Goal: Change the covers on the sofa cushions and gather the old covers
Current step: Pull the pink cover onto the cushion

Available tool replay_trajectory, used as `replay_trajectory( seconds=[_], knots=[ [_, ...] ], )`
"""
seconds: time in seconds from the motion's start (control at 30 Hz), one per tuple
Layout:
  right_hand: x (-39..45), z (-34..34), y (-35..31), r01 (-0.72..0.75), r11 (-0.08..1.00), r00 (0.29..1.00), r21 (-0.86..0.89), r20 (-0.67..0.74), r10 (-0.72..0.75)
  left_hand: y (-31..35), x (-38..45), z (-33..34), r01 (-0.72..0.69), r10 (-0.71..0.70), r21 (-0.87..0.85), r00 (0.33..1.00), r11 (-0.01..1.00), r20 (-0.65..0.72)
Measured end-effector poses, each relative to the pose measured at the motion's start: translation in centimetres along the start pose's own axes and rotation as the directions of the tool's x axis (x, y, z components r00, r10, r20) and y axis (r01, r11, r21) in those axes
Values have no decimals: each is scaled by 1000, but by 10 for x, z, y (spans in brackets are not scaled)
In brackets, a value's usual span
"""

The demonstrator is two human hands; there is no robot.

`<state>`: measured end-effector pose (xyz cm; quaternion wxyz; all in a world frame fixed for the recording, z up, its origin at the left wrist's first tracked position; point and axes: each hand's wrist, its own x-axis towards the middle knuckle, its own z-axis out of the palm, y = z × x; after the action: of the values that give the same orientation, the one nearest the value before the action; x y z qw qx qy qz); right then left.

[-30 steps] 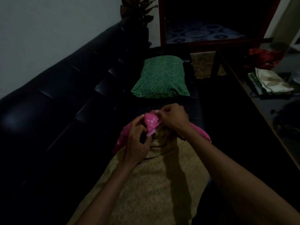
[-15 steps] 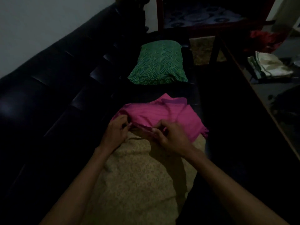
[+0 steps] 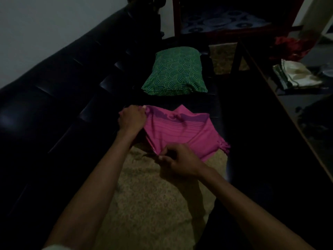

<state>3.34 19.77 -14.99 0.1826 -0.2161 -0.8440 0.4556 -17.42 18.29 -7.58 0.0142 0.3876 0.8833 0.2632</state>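
A pink cover [image 3: 178, 131] lies spread over the far end of a beige patterned cushion [image 3: 153, 204] on the black sofa [image 3: 59, 98]. My left hand [image 3: 132, 120] grips the cover's far left corner. My right hand [image 3: 177, 162] pinches its near edge over the cushion. Beyond them a cushion in a green wave-patterned cover [image 3: 175, 73] lies flat on the sofa seat.
A dark table [image 3: 281, 109] runs along the right, bearing folded pale cloth [image 3: 295, 74] and red cloth [image 3: 292, 46]. A dark wooden frame with blue patterned fabric [image 3: 221, 20] stands at the back. A white wall rises behind the sofa.
The bunched pink cover has been spread out flat over the cushion's end. My left hand moved up and away to the far corner; my right hand stays at the near edge.
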Motion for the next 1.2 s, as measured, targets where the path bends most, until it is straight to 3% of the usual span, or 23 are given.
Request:
replay_trajectory(
  seconds=[0.07,0.1,0.13,0.2,0.23,0.27,0.3,0.4,0.47,0.57,0.67,0.73,0.87,0.93,1.0,1.1,1.13,1.2],
  knots=[
    [1,-14,-2,-29,999,999,17,18,28,6,-2,-15,-143,156,161,985,977,-73],
    [4,-23,-3,-43,999,997,34,-61,45,7,-5,-19,-253,272,149,953,956,-129],
    [9,-33,-5,-48,998,975,43,-215,56,5,-9,-22,-366,379,103,912,925,-157],
    [25,-55,-4,-20,998,809,58,-585,50,-3,-20,-20,-527,518,-74,848,846,-117],
    [35,-67,0,-12,998,737,61,-674,50,-8,-28,-18,-560,555,-179,828,809,-81],
    [45,-77,4,-39,998,716,59,-694,69,-14,-35,-14,-573,576,-254,815,779,-73],
    [56,-85,13,-77,996,756,43,-649,86,-19,-41,-10,-579,578,-295,810,760,-99],
    [76,-93,39,-287,935,902,-210,-387,190,-33,-51,-6,-538,491,-381,843,752,-222],
    [79,-86,55,-389,855,909,-342,-294,296,-36,-52,-6,-463,402,-483,886,743,-229],
    [81,-80,70,-436,884,859,-165,-370,354,-31,-41,-6,-317,271,-577,948,752,-168],
    [79,-83,69,-326,941,744,91,-589,314,-27,-10,3,-42,3,-663,998,747,-59],
    [76,-90,54,-189,974,652,122,-727,218,-17,14,10,83,-111,-735,994,673,10],
    [54,-104,11,111,990,574,82,-819,4,13,45,15,79,-102,-849,994,522,29],
    [40,-108,-9,202,975,602,92,-797,-50,23,51,10,66,-66,-915,997,398,43],
    [23,-108,-27,264,950,716,168,-694,-76,25,53,2,76,-63,-953,996,292,61],
    [-5,-91,-46,174,935,946,309,-316,-72,13,41,-10,87,-108,-963,992,254,61],
    [-15,-81,-51,120,949,985,291,-157,-77,4,32,-13,97,-101,-956,992,277,71],
    [-29,-55,-58,90,973,989,214,98,-113,-15,13,-21,106,-69,-933,994,345,88]
  ],
)
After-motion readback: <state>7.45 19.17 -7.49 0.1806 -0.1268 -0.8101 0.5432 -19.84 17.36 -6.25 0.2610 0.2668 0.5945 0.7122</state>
